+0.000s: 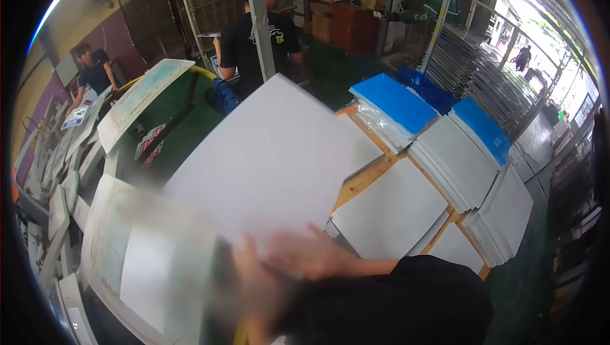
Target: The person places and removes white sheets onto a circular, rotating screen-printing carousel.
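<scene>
A large white sheet [273, 148] is tilted up in front of me. At its lower edge are both my hands, blurred by motion. My right hand [311, 253] lies against the sheet's near edge, its fingers partly spread. Just left of it, my left hand [251, 269] touches the same edge, smeared and partly hidden by blur. On the left stands a pale board [105, 243] bearing a white sheet [146, 269]. To the right, a stack of white sheets [391, 208] lies on a wooden table [365, 176].
More white stacks [454, 161] and blue-topped packs [394, 100] stand on the right. A person in black [254, 46] is beyond a metal post [259, 21]. Another person [95, 72] is at the far left by several boards. Metal racks [460, 56] stand behind.
</scene>
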{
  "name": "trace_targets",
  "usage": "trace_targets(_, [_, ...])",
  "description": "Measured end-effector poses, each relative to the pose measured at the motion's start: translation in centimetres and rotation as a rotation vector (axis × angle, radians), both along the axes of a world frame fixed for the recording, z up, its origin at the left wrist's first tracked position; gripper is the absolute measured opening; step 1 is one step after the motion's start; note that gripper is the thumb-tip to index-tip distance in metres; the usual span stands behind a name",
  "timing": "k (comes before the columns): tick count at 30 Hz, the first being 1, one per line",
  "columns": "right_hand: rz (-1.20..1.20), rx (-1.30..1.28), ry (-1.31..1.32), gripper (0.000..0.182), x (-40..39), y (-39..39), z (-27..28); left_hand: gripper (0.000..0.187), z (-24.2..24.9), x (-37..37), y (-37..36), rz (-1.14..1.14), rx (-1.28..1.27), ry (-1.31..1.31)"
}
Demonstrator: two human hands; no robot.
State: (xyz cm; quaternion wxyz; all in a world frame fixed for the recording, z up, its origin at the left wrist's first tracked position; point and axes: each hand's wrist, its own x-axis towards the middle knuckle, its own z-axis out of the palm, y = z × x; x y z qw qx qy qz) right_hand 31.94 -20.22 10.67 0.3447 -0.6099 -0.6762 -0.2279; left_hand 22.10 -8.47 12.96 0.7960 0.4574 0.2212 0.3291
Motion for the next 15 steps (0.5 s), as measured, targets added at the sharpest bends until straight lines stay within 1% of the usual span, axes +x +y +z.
trace_targets(2, [0.437,-0.072,0.315,0.052,-0.2,1.5,-0.2,0.055,0.4,-0.9,0.3,0.176,-0.055,-0.013])
trace_targets(3, [0.574,-0.128,0.353,0.057,0.0,2.2,-0.1,0.054,0.6,-1.3,0.6,0.265,-0.078,-0.021])
trace_targets(5, [0.849,-0.246,0.426,0.068,1.0,3.8,1.3,0.053,0.1,-3.2,1.4,0.421,-0.031,0.006])
trace_targets(6, [0.907,-0.286,0.417,0.08,1.5,4.3,1.5,0.054,-1.0,-4.5,2.3,0.405,-0.037,-0.079])
trace_targets(7, [0.92,-0.327,0.438,0.085,2.1,4.6,3.5,0.055,-2.9,-6.4,3.4,0.48,0.07,-0.009])
trace_targets(8, [1.01,-0.348,0.57,0.088,2.5,4.7,5.9,0.055,-3.6,-8.1,3.7,0.483,0.052,-0.018])
trace_targets(9, [1.098,-0.368,0.705,0.091,2.9,4.8,8.5,0.056,-3.5,-9.2,3.7,0.486,0.034,-0.024])
trace_targets(10, [1.255,-0.401,0.797,0.095,3.4,5.1,11.4,0.056,-1.5,-8.6,1.8,0.53,-0.021,-0.118])
trace_targets(11, [1.375,-0.404,0.825,0.093,3.2,5.3,13.5,0.057,0.6,-8.1,-0.2,0.574,-0.072,-0.214])
trace_targets(12, [1.484,-0.366,0.801,0.092,2.5,5.5,14.8,0.057,0.9,-8.1,-0.9,0.604,-0.101,-0.225])
trace_targets(14, [1.669,-0.287,0.772,0.089,1.4,5.7,17.1,0.057,0.0,-9.1,-0.7,0.622,-0.147,-0.192])
trace_targets(15, [1.715,-0.264,0.758,0.089,0.7,5.9,17.6,0.057,-0.8,-9.8,-0.4,0.628,-0.169,-0.176])
